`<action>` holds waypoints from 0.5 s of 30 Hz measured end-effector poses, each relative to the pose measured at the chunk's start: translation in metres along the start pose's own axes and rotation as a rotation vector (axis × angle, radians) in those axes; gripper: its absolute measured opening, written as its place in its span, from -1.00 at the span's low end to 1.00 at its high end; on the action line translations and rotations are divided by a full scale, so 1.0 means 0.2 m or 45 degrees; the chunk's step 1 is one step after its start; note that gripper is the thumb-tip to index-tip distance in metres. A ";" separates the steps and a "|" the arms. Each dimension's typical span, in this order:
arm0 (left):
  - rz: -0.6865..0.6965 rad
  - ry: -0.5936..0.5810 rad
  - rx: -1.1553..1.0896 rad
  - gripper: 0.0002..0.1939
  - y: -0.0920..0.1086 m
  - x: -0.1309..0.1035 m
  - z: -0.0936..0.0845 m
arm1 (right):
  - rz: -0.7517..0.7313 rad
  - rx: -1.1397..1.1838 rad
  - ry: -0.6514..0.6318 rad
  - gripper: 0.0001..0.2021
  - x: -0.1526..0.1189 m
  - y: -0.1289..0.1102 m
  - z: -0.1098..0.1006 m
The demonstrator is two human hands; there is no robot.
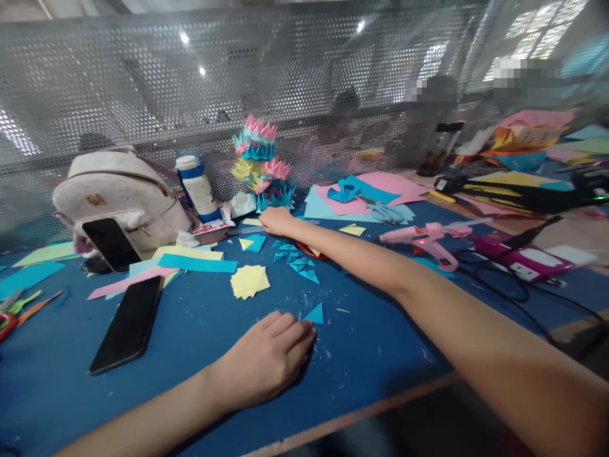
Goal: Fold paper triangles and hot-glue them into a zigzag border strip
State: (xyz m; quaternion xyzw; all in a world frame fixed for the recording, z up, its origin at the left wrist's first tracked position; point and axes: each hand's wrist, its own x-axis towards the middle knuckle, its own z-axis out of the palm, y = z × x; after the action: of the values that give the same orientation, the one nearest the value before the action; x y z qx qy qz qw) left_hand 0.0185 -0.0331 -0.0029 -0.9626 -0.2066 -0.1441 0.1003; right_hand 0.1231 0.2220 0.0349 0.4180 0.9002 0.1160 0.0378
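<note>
My left hand rests low over the blue tabletop, its fingers closed at the near corner of a small blue folded paper triangle. My right hand reaches far across to the foot of a tall ornament of pink, yellow and blue folded paper points. Its fingers are curled, and whatever is in them is hidden. Between the hands lie a stack of yellow paper squares and several blue folded triangles. A blue and yellow folded piece sits left of these.
A dark phone lies at left, another leans on a white backpack beside a bottle. Right of my forearm are a pink glue gun, a purple power strip with cables, and scissors on coloured paper.
</note>
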 end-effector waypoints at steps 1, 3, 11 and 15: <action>0.002 -0.004 -0.003 -0.66 0.00 0.00 0.00 | -0.003 -0.007 0.001 -0.66 0.00 0.00 0.00; 0.008 -0.007 -0.016 -0.65 0.00 0.00 0.01 | -0.003 -0.017 0.005 -0.65 0.01 0.00 -0.01; 0.005 -0.022 -0.060 -0.65 0.00 0.00 0.00 | 0.005 -0.004 -0.032 -0.65 0.01 0.04 -0.02; -0.001 -0.019 -0.071 -0.65 0.00 0.00 0.00 | -0.006 0.002 -0.039 -0.65 0.00 0.02 -0.02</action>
State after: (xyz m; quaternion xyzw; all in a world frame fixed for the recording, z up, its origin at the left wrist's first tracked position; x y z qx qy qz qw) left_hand 0.0193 -0.0332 -0.0023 -0.9659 -0.2038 -0.1426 0.0719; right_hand 0.1259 0.2238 0.0393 0.4178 0.9005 0.1088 0.0514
